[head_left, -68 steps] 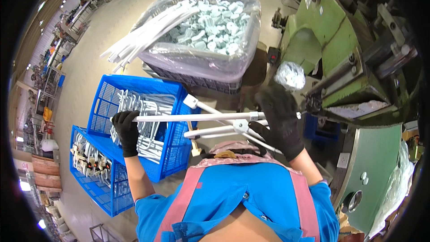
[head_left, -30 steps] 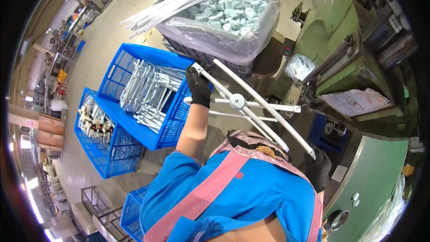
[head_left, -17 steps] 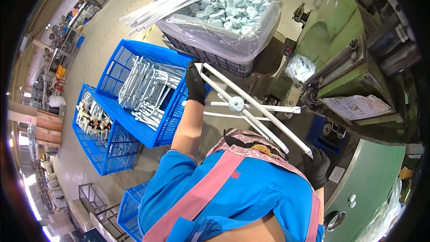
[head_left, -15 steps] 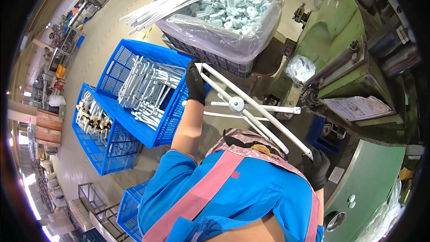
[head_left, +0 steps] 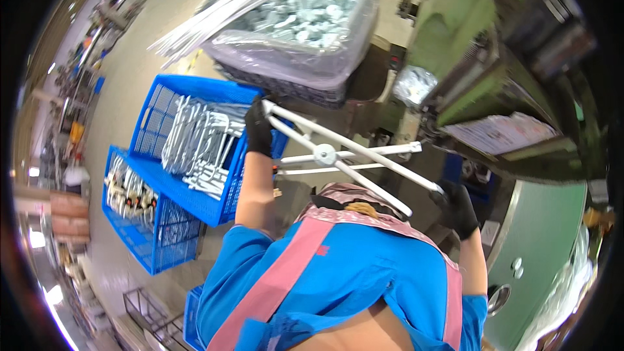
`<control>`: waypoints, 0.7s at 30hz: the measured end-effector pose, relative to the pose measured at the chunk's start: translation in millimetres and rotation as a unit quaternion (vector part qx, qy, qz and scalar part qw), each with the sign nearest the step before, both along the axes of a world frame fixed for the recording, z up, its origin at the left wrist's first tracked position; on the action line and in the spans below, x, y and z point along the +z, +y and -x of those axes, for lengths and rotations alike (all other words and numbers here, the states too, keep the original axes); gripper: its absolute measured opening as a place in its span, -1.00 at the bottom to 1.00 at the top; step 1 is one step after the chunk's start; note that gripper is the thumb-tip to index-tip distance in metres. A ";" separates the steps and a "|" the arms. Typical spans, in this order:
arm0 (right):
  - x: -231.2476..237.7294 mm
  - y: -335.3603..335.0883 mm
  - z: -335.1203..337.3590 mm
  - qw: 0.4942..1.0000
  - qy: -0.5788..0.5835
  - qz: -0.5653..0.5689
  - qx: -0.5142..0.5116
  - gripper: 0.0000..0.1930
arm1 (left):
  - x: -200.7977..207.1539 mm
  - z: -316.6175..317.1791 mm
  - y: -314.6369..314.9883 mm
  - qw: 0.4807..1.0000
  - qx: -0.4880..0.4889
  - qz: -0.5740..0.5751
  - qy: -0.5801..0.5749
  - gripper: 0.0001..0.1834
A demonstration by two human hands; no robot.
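Note:
A white folding tube frame (head_left: 357,145), with crossed tubes and a round pale hub where they meet, spans the space in front of my body. My left hand (head_left: 259,129), in a black glove, is closed round its upper-left corner, beside the blue crate. At the other end of the long tube, my right hand (head_left: 457,207), also black-gloved, grips the lower-right tip. The frame is held in the air, tilted down to the right. Its lower tube ends lie close to my pink apron (head_left: 364,198).
A blue crate (head_left: 218,205) of bent white tubes (head_left: 205,140) stands left, next to another blue crate (head_left: 162,247) of small parts. Ahead sits a plastic-lined bin (head_left: 286,68) with pale fittings and long white rods. A green machine (head_left: 455,32) and green panel (head_left: 543,234) rise on the right.
The tube frame has shifted slightly left in view, its right end raised with my right hand. The view has turned a little; both hands keep their hold.

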State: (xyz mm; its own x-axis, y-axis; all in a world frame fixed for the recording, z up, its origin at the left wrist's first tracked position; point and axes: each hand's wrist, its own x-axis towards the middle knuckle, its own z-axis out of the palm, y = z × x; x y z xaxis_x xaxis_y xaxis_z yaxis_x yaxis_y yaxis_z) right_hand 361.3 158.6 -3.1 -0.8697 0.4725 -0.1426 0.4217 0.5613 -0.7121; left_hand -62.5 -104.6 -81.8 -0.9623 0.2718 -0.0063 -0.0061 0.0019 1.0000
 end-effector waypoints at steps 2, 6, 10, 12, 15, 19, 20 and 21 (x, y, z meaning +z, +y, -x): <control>4.3 2.7 15.0 1.000 -0.002 -0.022 0.018 -0.70 | -8.8 0.7 -5.7 0.996 -0.004 -0.062 -0.071 -0.49; -7.8 -3.5 50.3 0.941 0.107 -0.320 0.024 -0.67 | -5.5 -6.4 2.4 0.978 -0.003 -0.145 -0.149 -0.52; 13.0 -2.9 61.1 0.944 0.103 -0.313 0.034 -0.59 | -1.3 -14.3 7.5 0.990 0.055 -0.074 -0.111 -0.53; 14.9 -1.8 63.7 0.948 0.127 -0.291 0.036 -0.60 | -46.0 17.6 -17.4 1.000 0.014 0.004 0.009 -0.54; 1.5 -5.5 72.2 0.976 0.070 -0.201 0.045 -0.62 | -35.1 13.9 -3.2 0.997 -0.004 -0.076 0.002 -0.53; 4.2 -7.9 80.7 0.956 0.081 -0.278 0.051 -0.67 | -12.6 1.8 -2.8 0.991 -0.007 -0.104 -0.085 -0.54; 6.2 -9.2 82.0 0.959 0.105 -0.260 0.045 -0.70 | -12.7 2.5 -6.2 0.998 0.005 -0.039 -0.051 -0.55; 9.6 -10.6 82.8 0.961 0.129 -0.241 0.038 -0.73 | -13.2 3.9 -9.1 0.999 0.018 0.027 -0.016 -0.55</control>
